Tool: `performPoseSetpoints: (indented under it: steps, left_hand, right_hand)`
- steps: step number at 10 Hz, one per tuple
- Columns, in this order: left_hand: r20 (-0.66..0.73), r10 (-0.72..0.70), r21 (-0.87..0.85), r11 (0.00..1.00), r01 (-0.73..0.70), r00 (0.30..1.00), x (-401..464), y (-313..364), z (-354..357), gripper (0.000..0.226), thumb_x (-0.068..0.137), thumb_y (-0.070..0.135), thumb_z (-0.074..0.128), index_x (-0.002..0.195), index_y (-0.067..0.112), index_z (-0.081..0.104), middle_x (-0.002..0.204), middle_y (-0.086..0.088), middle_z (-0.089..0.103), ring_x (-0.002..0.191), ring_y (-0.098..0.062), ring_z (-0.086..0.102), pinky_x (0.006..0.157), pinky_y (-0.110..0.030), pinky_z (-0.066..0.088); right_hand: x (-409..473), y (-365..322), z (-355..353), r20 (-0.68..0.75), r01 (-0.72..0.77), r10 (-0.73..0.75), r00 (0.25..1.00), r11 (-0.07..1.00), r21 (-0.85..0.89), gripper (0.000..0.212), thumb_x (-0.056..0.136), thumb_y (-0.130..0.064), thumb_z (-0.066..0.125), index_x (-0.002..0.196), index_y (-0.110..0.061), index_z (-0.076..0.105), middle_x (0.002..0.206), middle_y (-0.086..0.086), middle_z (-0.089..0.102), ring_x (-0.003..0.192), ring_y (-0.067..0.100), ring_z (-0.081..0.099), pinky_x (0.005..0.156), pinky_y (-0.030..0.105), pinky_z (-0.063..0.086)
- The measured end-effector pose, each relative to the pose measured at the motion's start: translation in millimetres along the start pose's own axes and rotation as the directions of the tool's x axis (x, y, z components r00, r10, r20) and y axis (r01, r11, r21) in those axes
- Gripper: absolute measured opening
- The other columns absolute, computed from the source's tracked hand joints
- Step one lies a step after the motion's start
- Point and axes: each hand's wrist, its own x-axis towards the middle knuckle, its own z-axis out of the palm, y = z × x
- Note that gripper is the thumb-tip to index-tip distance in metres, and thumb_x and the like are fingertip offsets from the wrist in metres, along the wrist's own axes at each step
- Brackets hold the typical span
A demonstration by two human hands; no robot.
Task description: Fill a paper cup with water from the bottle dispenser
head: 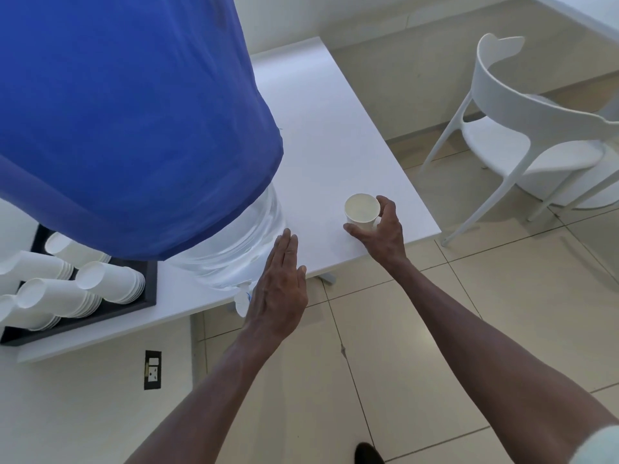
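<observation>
The right hand (382, 229) grasps 1 paper cup (362, 211), thumb on the near side and fingers curled round the far side; the cup stands upright on the white table (335, 135), close to the near right corner, and from above it looks empty. The left hand (278, 286) is flat and spread, gripping nothing, hovering at the near table edge just right of the bottle dispenser (234, 242); whether it touches the clear bottle wall cannot be told. A blue cover (127, 122) drapes the upper part of the bottle. The small white tap (242, 301) juts out past the near table edge, partly hidden behind the left hand.

By the look of it, the step in hand is fetching the cup: it is held but well apart from the tap, and no water is in it yet. The next move probably calls for carrying the cup left and down off the table edge until its mouth sits directly under the spout, held level, while the left hand shifts to the tap to work it. Spare cups (67, 283) lie stacked on a dark tray (149, 296) at the near left.
</observation>
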Motion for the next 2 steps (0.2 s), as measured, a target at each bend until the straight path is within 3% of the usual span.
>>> performPoseSetpoints:
  steps: [1, 2]
  left_hand:
    - [-0.014, 0.004, -0.02, 1.0, -0.004, 1.0, -10.7, -0.8, -5.6, 0.055, 0.1, 0.017, 0.04, 0.152, 0.013, 0.021, 0.163, 0.001, 0.017, 0.15, -0.01, 0.013, 0.116, -0.025, 0.02]
    - [-0.039, -0.005, -0.032, 0.999, 0.004, 0.999, -26.6, -0.8, -13.8, 0.055, 0.1, 0.017, 0.04, 0.152, 0.013, 0.022, 0.162, 0.001, 0.018, 0.15, -0.01, 0.013, 0.116, -0.026, 0.022]
  right_hand:
    - [-14.5, -6.0, -4.5, -0.047, 0.06, -0.064, 0.997, 0.994, -0.097, 0.091, 0.076, -0.044, 0.078, 0.145, -0.012, 0.029, 0.15, 0.007, 0.037, 0.136, 0.024, 0.033, 0.104, 0.03, 0.031]
    - [-42.0, -18.8, -10.4, -0.045, 0.204, -0.216, 0.975, 0.961, -0.185, 0.084, 0.082, -0.045, 0.071, 0.145, -0.009, 0.027, 0.152, 0.011, 0.033, 0.139, 0.026, 0.029, 0.111, 0.037, 0.03]
